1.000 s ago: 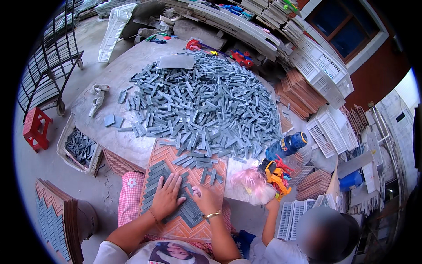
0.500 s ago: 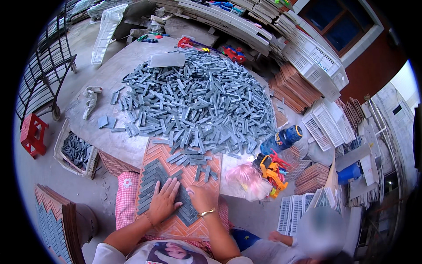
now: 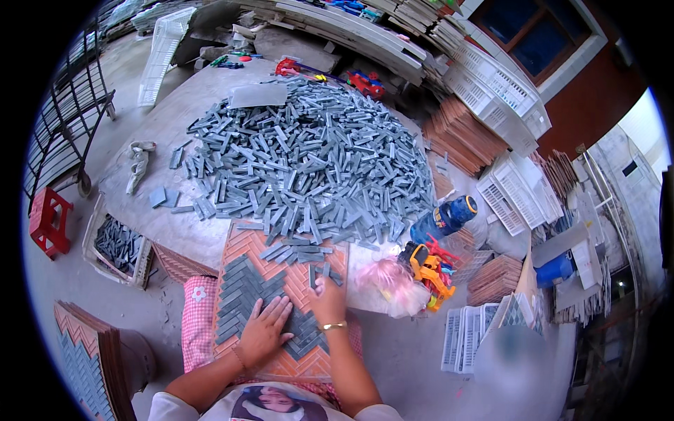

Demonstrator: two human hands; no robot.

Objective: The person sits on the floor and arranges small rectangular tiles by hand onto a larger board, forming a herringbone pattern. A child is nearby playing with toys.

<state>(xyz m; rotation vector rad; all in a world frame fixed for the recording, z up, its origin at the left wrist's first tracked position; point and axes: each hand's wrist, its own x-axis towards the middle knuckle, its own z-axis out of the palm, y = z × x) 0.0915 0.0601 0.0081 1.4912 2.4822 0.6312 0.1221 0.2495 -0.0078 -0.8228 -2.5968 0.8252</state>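
An orange herringbone template board [image 3: 335, 365] lies in front of me at the table's edge, with its slots partly filled by grey tile strips [image 3: 242, 291]. My left hand [image 3: 265, 328] rests flat on the laid strips, fingers stretched out. At the board's right side my right hand [image 3: 327, 303] has its fingers closed in a pinch at a loose grey tile strip [image 3: 326, 270], whose lower end the fingertips cover. Several more loose strips lie on the board's far part. Beyond it spreads a large heap of grey strips [image 3: 309, 154].
Right of the board are a blue bottle [image 3: 444, 219], yellow toy parts [image 3: 430, 274] and a pink-haired bundle [image 3: 390, 284]. A crate of strips [image 3: 144, 270], a red stool [image 3: 50, 221] and stacked boards [image 3: 88, 351] stand to the left. White crates [image 3: 469, 337] stand right.
My right hand has moved away from me, from the laid strips to the loose ones. My left hand stays flat on the board. The person at lower right has mostly left the view.
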